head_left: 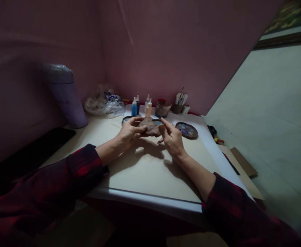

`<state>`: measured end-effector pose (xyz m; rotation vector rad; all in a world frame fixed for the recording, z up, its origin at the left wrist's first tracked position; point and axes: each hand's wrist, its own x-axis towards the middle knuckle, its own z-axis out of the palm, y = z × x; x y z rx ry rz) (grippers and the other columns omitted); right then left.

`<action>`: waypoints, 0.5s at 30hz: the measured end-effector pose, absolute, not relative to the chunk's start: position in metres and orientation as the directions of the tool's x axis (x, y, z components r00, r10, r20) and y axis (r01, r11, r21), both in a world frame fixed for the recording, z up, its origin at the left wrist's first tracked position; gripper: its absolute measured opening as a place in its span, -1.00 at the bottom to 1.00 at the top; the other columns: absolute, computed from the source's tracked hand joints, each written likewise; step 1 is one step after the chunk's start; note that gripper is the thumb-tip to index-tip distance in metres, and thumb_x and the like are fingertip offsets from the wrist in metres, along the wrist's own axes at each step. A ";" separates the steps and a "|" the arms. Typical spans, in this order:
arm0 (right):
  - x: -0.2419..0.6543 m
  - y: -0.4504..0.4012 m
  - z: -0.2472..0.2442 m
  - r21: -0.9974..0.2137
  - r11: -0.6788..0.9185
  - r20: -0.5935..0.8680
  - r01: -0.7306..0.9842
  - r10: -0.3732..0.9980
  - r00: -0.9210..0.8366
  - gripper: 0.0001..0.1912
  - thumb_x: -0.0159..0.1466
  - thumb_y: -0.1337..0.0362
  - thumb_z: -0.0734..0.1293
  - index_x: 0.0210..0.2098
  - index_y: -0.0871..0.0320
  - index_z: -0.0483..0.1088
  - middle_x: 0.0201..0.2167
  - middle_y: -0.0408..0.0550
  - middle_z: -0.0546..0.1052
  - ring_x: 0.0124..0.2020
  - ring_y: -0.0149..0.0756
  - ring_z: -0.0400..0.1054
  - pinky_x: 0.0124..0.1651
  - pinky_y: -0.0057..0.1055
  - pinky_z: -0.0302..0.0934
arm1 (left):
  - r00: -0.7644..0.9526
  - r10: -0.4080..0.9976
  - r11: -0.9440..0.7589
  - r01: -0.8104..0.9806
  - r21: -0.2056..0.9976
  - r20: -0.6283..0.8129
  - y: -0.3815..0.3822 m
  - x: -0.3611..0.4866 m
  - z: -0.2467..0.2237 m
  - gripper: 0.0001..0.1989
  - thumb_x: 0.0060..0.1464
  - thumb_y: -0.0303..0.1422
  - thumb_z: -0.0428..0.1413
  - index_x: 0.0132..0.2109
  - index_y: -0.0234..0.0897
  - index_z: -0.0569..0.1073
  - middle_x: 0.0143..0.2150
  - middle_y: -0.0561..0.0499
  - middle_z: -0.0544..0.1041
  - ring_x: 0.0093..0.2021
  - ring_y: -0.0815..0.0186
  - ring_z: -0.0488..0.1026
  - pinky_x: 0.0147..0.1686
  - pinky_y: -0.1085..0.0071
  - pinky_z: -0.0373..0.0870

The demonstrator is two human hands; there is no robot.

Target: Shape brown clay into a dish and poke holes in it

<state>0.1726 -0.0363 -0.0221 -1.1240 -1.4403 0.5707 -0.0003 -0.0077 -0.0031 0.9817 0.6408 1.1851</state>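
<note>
A lump of brown clay (pixel 150 128), flattened and uneven at its edges, is held up above the pale tabletop (pixel 150 178). My left hand (pixel 128 134) grips its left side, thumb on top and fingers behind and below. On the other side, my right hand (pixel 173 140) pinches the right edge with the thumb, its index finger stretched out. Just behind the clay stand small squeeze bottles with white nozzles, among them a blue bottle (pixel 134 108) and an orange bottle (pixel 148 111). Shadows of both hands fall on the table below.
Right of my hands lies a brown-rimmed dish (pixel 186 130) with blue and purple inside; similar dishes are partly hidden behind the clay. Farther back are a jar (pixel 163 110), a holder (pixel 177 109) with thin tools and a plastic bag (pixel 104 104). A purple tumbler (pixel 69 104) stands left.
</note>
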 end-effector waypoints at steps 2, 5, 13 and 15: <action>0.172 -0.035 -0.022 -0.880 0.379 0.420 0.285 0.903 0.095 -0.46 0.15 -0.07 0.40 -0.04 0.20 0.49 -0.29 0.01 0.59 -0.38 -0.28 0.45 -0.37 -0.37 0.37 | 0.329 0.926 -0.038 -0.405 0.914 0.184 -0.007 0.001 -0.007 -0.48 -0.23 -0.54 0.35 -0.04 -0.33 0.46 -0.14 -0.07 0.54 -0.25 0.28 0.53 -0.18 0.32 0.47; 0.172 -0.035 -0.022 -0.921 0.345 0.352 0.182 0.936 0.010 -0.59 0.11 -0.03 0.45 -0.26 0.20 0.50 -0.33 -0.01 0.59 -0.32 -0.26 0.46 -0.28 -0.36 0.35 | 0.344 0.893 -0.160 -0.362 0.918 0.291 -0.005 0.003 -0.012 -0.40 -0.27 -0.45 0.40 0.00 -0.30 0.46 -0.15 -0.05 0.55 -0.19 0.28 0.51 -0.16 0.36 0.45; 0.173 -0.035 -0.023 -0.948 0.317 0.317 -0.015 0.948 0.013 -0.56 0.06 0.00 0.49 -0.21 0.18 0.44 -0.46 -0.13 0.53 -0.49 -0.35 0.39 -0.45 -0.41 0.28 | 0.452 0.836 -0.158 -0.345 0.925 0.311 -0.006 0.001 -0.007 -0.58 -0.21 -0.32 0.39 -0.14 -0.37 0.56 -0.29 -0.05 0.58 -0.33 0.29 0.53 -0.24 0.34 0.46; 0.174 -0.034 -0.023 -0.948 0.318 0.318 -0.030 0.948 0.007 -0.57 0.05 0.02 0.50 -0.21 0.16 0.44 -0.44 -0.12 0.55 -0.47 -0.33 0.42 -0.41 -0.39 0.31 | 0.442 0.847 -0.163 -0.316 0.935 0.297 -0.006 0.001 -0.005 -0.61 -0.16 -0.26 0.36 -0.17 -0.38 0.57 -0.32 -0.06 0.58 -0.35 0.28 0.52 -0.27 0.34 0.45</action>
